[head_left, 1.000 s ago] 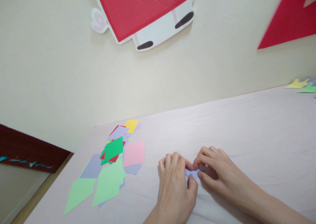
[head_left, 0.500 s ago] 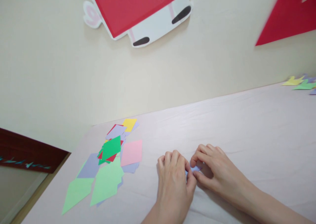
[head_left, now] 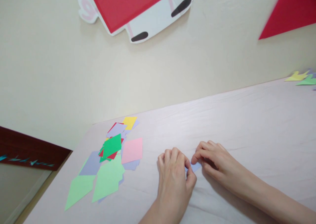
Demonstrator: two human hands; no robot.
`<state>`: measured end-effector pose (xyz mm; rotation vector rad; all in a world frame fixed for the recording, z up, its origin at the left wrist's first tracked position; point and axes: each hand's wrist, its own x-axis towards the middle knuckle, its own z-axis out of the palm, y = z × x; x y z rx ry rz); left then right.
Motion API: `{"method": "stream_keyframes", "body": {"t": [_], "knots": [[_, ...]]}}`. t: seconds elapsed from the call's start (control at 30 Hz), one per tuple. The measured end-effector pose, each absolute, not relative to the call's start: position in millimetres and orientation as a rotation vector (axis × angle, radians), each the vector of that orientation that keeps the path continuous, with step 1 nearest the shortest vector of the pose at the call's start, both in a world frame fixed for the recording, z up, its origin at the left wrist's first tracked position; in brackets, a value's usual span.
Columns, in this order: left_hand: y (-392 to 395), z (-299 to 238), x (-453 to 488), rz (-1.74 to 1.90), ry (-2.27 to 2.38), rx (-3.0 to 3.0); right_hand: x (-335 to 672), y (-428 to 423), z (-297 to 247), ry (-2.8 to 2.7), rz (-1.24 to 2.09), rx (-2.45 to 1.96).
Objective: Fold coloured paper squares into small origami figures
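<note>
A small lavender paper piece (head_left: 195, 166) lies on the pale table (head_left: 247, 118), mostly hidden between my two hands. My left hand (head_left: 175, 176) has its fingers curled and pinches the piece's left side. The fingers of my right hand (head_left: 213, 160) are bent, their tips pressing the piece's right side. Both hands rest on the table near its front edge.
A loose pile of coloured paper squares (head_left: 111, 158) (green, red, pink, yellow, lavender) lies left of my hands. Folded yellow and green paper shapes (head_left: 302, 78) sit at the table's far right. A cream wall with red and white decorations (head_left: 138, 10) stands behind the table.
My hands stay on the lavender piece. The fingers have shifted slightly, with less of the paper showing between them. The view has tilted a little.
</note>
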<state>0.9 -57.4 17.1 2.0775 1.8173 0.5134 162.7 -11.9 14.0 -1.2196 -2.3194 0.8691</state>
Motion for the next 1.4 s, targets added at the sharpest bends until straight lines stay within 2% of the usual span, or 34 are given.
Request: {"method": "stream_keyframes", "body": {"t": [0.33,0.67,0.83,1.0,1.2,1.4], "knots": [[-64.5,15.6,5.9,0.632,1.847,2.037,159.0,-14.7,18.0,-2.27,0.874,-1.255],[-70.6,15.0,-3.4,0.772,1.793,1.896,169.0,-5.4,5.2,-2.196,0.943,-1.085],[-75.8,16.8,-13.6,0.868,1.54,2.132,175.0,-14.9,11.6,-2.223,0.905,-0.969],[-68.2,11.6,-17.6,0.81,1.594,2.264,171.4,-18.5,9.4,-2.33,0.781,-0.919],[-49.3,14.5,-17.2,1.002,1.602,2.126,159.9,-6.3,6.0,-2.256,0.638,-1.023],[-29.3,20.6,-8.2,1.118,1.504,1.917,156.9,1.6,12.8,-2.073,0.779,-1.109]]}}
